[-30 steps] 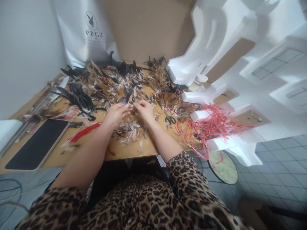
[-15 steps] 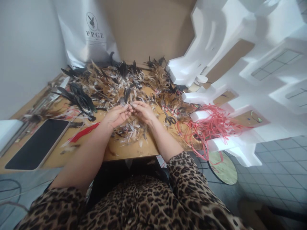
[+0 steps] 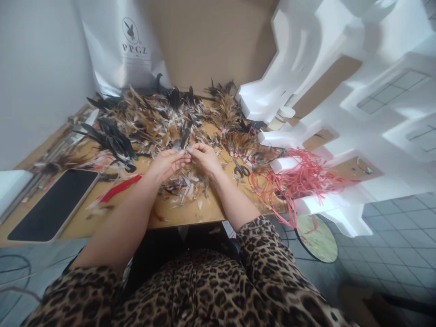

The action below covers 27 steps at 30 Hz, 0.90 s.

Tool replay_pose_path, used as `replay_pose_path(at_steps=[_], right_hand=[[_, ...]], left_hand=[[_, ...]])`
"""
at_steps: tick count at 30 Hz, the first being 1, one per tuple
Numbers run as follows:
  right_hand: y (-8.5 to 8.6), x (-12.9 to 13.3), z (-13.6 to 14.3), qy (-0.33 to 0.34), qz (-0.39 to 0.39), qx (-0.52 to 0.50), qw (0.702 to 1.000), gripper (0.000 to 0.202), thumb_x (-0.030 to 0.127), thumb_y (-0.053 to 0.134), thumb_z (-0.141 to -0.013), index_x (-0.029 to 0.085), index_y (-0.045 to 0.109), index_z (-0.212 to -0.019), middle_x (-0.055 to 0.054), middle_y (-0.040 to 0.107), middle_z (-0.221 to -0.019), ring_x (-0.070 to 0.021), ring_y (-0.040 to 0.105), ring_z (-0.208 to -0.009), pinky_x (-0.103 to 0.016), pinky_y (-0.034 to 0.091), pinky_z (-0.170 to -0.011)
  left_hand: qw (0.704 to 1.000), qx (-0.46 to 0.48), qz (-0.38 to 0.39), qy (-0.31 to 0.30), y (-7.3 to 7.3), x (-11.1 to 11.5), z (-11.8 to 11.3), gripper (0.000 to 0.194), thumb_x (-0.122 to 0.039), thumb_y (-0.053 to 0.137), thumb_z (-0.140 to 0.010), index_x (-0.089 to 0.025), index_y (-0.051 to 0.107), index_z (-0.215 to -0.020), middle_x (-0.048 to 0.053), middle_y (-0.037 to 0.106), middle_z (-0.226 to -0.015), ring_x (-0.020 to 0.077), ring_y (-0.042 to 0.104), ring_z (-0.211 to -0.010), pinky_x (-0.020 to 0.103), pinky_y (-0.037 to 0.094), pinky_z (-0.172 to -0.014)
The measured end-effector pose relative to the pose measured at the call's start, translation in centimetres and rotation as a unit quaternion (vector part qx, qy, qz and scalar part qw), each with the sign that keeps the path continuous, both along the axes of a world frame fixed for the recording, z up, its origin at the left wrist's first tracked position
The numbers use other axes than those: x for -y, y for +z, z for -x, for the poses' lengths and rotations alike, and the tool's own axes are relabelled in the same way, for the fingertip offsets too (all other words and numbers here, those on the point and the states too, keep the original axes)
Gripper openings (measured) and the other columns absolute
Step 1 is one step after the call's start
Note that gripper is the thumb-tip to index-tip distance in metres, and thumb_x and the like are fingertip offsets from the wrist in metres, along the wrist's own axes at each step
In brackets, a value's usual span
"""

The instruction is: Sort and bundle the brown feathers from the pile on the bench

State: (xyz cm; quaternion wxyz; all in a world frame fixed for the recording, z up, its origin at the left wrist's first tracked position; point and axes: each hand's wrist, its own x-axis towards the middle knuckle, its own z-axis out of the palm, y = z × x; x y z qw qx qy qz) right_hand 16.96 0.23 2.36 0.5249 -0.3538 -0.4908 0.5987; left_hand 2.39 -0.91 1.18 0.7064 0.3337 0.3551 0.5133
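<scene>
My left hand (image 3: 169, 164) and my right hand (image 3: 203, 158) meet fingertip to fingertip above the wooden table (image 3: 214, 211). Both are closed in a pinch. A dark feather (image 3: 185, 135) rises just behind the fingertips, and whether it is held or lies in the pile cannot be made out. What the fingers pinch is too small to name. Beyond the hands spreads a pile of brown, white and black feathers (image 3: 146, 116). Loose short feathers (image 3: 185, 187) lie beneath the wrists. Black scissors (image 3: 241, 170) rest right of my right hand.
A phone (image 3: 52, 204) and a red strip bundle (image 3: 120, 188) lie at the left. Tangled red strings (image 3: 303, 175) hang over white foam (image 3: 347, 136) at the right. A lidded jar (image 3: 282, 117) stands by the foam. Behind the feathers are a silver bag (image 3: 112, 54) and cardboard (image 3: 218, 41).
My fingertips have shifted very slightly, still together. The dark feather behind them looks more upright and leans a little to the right.
</scene>
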Motion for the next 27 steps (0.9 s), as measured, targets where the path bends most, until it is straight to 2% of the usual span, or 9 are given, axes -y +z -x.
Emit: replay_pose_path(at_steps=[9,12,16,20,22,23,25,27], right_hand=[[-0.6,-0.2,0.2,-0.043,-0.022,0.052,0.997,0.024,0.034,0.072,-0.060,0.015,0.059,-0.066,0.004,0.059,-0.062,-0.0063,0.051,-0.058,-0.021,0.042,-0.062],[-0.4,-0.2,-0.1,-0.034,-0.041,0.092,0.994,0.023,0.034,0.071,-0.061,0.015,0.060,-0.066,0.003,0.060,-0.063,-0.0063,0.051,-0.059,-0.021,0.041,-0.062],[0.8,-0.6,-2.1,0.001,-0.055,0.156,0.986,0.022,0.036,0.067,-0.065,0.015,0.063,-0.071,0.003,0.059,-0.061,-0.0061,0.047,-0.054,-0.021,0.039,-0.058],[1.9,-1.7,-5.8,-0.050,-0.092,0.206,0.973,0.021,0.035,0.064,-0.068,0.015,0.063,-0.071,0.003,0.058,-0.060,-0.0071,0.047,-0.054,-0.021,0.040,-0.059],[1.9,-2.2,-7.4,-0.086,-0.105,0.300,0.944,0.016,0.030,0.060,-0.069,0.014,0.063,-0.072,0.001,0.060,-0.063,-0.0089,0.051,-0.058,-0.022,0.041,-0.062],[1.8,-2.4,-7.9,-0.108,-0.113,0.366,0.918,0.014,0.026,0.058,-0.070,0.014,0.064,-0.073,0.000,0.062,-0.067,-0.0100,0.053,-0.062,-0.023,0.042,-0.065],[1.4,-2.6,-8.5,-0.130,-0.118,0.505,0.845,0.016,0.021,0.055,-0.070,0.016,0.067,-0.078,-0.003,0.067,-0.076,-0.0130,0.058,-0.072,-0.025,0.043,-0.072],[1.0,-2.6,-8.4,-0.121,-0.111,0.619,0.768,0.021,0.019,0.052,-0.070,0.019,0.069,-0.082,-0.005,0.069,-0.084,-0.0164,0.060,-0.080,-0.027,0.042,-0.076]], left_hand=[[0.997,-0.073,-0.022,0.021,0.3,0.3,-0.5,0.014,-0.019,0.072,-0.065,-0.007,0.068,-0.070,0.010,0.069,-0.065,0.0102,0.063,-0.056,0.016,0.048,-0.052],[0.994,-0.104,-0.030,0.034,0.3,0.4,-0.5,0.016,-0.021,0.074,-0.063,-0.007,0.066,-0.068,0.009,0.068,-0.062,0.0099,0.062,-0.052,0.016,0.047,-0.049],[0.990,-0.128,-0.041,0.045,0.0,0.2,-0.3,0.018,-0.025,0.073,-0.064,-0.009,0.065,-0.066,0.008,0.067,-0.062,0.0100,0.061,-0.051,0.018,0.046,-0.049],[0.991,-0.114,-0.041,0.063,-0.3,-0.1,0.0,0.019,-0.026,0.072,-0.066,-0.009,0.065,-0.071,0.011,0.070,-0.071,0.0105,0.063,-0.056,0.017,0.046,-0.051],[0.991,-0.107,-0.039,0.070,-0.4,-0.2,0.1,0.018,-0.025,0.071,-0.067,-0.009,0.065,-0.072,0.012,0.071,-0.075,0.0102,0.064,-0.057,0.017,0.046,-0.051],[0.991,-0.106,-0.039,0.071,-0.4,-0.3,0.1,0.018,-0.025,0.071,-0.068,-0.009,0.065,-0.071,0.012,0.071,-0.076,0.0098,0.064,-0.057,0.016,0.046,-0.051],[0.991,-0.102,-0.041,0.073,-0.4,-0.3,0.1,0.018,-0.025,0.070,-0.068,-0.009,0.065,-0.070,0.013,0.071,-0.077,0.0092,0.063,-0.057,0.015,0.045,-0.050],[0.992,-0.098,-0.041,0.074,-0.4,-0.3,0.1,0.017,-0.025,0.070,-0.069,-0.008,0.065,-0.070,0.013,0.071,-0.077,0.0085,0.063,-0.056,0.015,0.045,-0.049]])
